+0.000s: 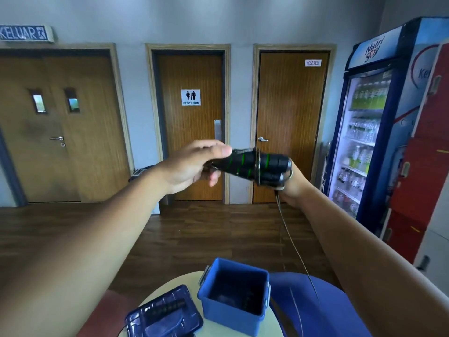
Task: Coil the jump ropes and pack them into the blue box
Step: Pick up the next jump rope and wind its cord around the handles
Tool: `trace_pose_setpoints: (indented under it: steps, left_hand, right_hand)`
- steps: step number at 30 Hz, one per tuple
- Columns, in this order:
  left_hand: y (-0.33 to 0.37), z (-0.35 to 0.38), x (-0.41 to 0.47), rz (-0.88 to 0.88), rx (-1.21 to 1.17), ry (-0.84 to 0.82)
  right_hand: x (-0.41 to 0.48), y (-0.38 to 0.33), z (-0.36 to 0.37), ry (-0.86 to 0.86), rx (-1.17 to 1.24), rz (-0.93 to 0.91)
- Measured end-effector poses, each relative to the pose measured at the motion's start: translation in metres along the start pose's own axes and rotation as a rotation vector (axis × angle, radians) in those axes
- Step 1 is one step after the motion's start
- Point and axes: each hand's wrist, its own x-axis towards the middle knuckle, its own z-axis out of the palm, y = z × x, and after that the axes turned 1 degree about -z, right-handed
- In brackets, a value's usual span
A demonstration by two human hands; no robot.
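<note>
1. Jump-rope handles (252, 166): a pair, held high above the table (170, 285). The left hand (194, 164) pinches their left ends, thumb over, fingers under.
2. Right hand (292, 184): behind the right ends; finger state cannot be told.
3. Cable (291, 239): slack and trailing. Advise tight, even turns.
4. Blue box (228, 314): open, at the table's right edge.

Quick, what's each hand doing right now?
Left hand: pinches the jump rope handles.
Right hand: grips the same handles; the cord hangs below.
</note>
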Motion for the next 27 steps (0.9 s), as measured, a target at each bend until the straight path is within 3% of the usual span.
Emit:
trace_pose_setpoints:
  steps: [5,11,13,15,17,21,23,27]
  left_hand:
    - [0.012,0.012,0.014,-0.016,-0.261,0.339]
    - [0.001,0.014,0.03,-0.084,-0.417,0.678]
    - [-0.008,0.004,0.035,-0.053,-0.185,0.759]
    - [-0.015,-0.003,0.036,-0.065,0.347,0.807]
    - [-0.023,-0.007,0.033,-0.082,0.764,0.763]
    - [-0.04,-0.007,0.028,-0.126,1.062,0.52]
    - [-0.037,-0.009,0.028,-0.195,1.028,0.415]
    - [-0.032,-0.018,0.023,-0.3,0.734,0.165]
  right_hand:
    - [0.003,0.004,0.032,0.118,0.107,0.136]
    - [0.001,0.014,0.05,0.089,-0.125,0.195]
    - [-0.002,0.017,0.051,0.046,-0.211,0.198]
    - [-0.002,0.02,0.049,0.013,-0.269,0.22]
    - [0.001,0.019,0.045,-0.001,-0.33,0.243]
    - [0.008,0.011,0.033,-0.041,-0.554,0.202]
    - [0.01,0.005,0.027,-0.053,-0.575,0.183]
    - [0.01,-0.007,0.012,-0.111,-0.534,0.144]
